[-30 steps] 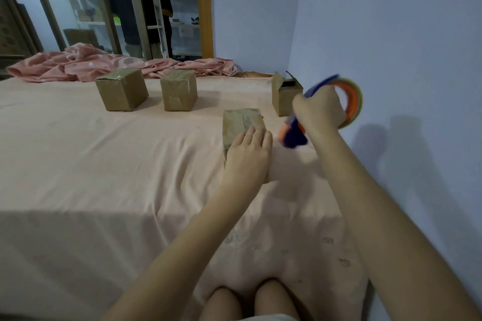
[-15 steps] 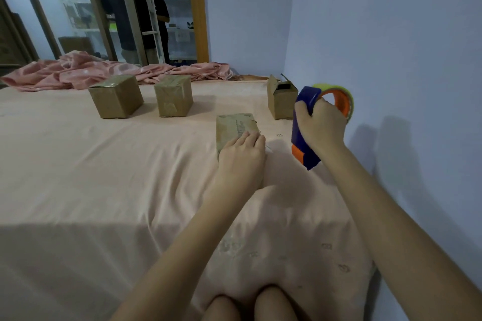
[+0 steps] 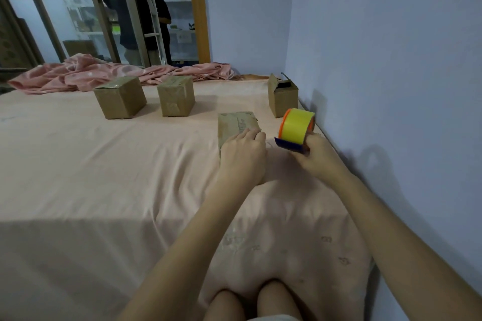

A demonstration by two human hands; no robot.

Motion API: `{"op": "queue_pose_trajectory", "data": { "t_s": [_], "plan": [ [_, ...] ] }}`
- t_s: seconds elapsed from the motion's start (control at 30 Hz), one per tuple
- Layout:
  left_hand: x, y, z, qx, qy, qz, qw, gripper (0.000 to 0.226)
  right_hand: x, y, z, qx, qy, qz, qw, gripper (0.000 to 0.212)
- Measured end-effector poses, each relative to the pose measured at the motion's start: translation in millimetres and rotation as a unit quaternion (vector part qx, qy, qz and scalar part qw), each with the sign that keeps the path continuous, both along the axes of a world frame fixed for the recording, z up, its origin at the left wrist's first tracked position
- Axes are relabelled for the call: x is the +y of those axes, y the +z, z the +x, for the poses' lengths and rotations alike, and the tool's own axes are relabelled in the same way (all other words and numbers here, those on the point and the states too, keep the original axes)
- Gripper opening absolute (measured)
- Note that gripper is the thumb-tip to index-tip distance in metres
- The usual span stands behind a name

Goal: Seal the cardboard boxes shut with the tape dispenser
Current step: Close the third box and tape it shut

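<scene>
Tape dispenser [image 3: 296, 130] swung down beside box [image 3: 238, 125], roll facing viewer, R hand [image 3: 317, 157] gripping

we look from head height, forward and down, close over our forearms, across the bed [image 3: 104, 169] toward the corner.

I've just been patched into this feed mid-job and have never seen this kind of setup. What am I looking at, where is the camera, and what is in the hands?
There is no machine here: these are a person's two bare arms. The single camera sits on the person's head, looking forward and down, so the knees show at the bottom edge. The left hand lies on the nearest cardboard box, fingers lightly curled over its top. The right hand grips the tape dispenser, a yellow roll on a blue and orange frame, just right of that box. All rests on a pink sheet. Farther back stand two closed boxes; by the wall, an open box.
</scene>
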State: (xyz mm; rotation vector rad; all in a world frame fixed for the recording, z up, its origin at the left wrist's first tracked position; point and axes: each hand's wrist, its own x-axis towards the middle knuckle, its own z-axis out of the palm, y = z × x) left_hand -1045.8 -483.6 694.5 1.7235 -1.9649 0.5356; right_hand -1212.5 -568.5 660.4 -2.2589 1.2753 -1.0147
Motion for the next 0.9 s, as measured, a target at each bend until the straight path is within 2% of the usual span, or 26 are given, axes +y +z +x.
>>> {"op": "queue_pose_trajectory", "data": {
  "t_s": [0.1,0.17,0.3,0.43,0.5,0.57,0.7,0.77,0.83,0.9],
  "plan": [
    [1.6,-1.3,2.4,0.004,0.016,0.001,1.0,0.029,8.5,-9.7,-6.3,-0.082,0.015,0.021,0.996,0.057],
    [0.1,-4.4,3.9,-0.002,0.02,0.001,1.0,0.032,9.5,-17.3,-12.5,-0.102,0.001,0.024,0.994,0.058],
    [-1.8,-5.3,5.9,-0.004,0.015,0.0,1.0,0.035,11.8,-30.5,-30.0,-0.036,-0.068,0.051,0.996,0.054],
    [-1.0,-4.2,9.2,0.008,0.0,0.015,1.0,0.04,15.4,-42.4,-40.4,0.053,-0.059,0.02,0.997,0.039],
    [0.1,-4.6,10.0,0.0,0.004,0.021,1.0,0.039,20.5,-43.3,-43.2,0.053,-0.045,0.017,0.997,0.046],
    [1.7,-4.6,9.7,0.0,0.006,0.022,1.0,0.039,26.0,-43.8,-45.4,-0.008,-0.046,0.043,0.998,0.055],
    [3.2,-4.7,7.1,0.004,0.007,0.015,1.0,0.042,39.5,-36.3,-40.1,-0.186,-0.086,0.113,0.972,0.051],
    [2.3,-4.1,6.7,0.002,0.011,0.014,1.0,0.042,44.9,-24.8,-27.6,-0.211,-0.127,0.125,0.961,0.077],
    [1.1,-3.3,6.2,-0.002,0.015,0.016,1.0,0.041,46.7,-13.5,-12.8,-0.177,-0.165,0.117,0.963,0.109],
    [0.7,-2.3,5.8,-0.003,0.018,0.02,1.0,0.042,47.1,-6.1,0.9,-0.119,-0.191,0.105,0.969,0.116]
  ]
}}
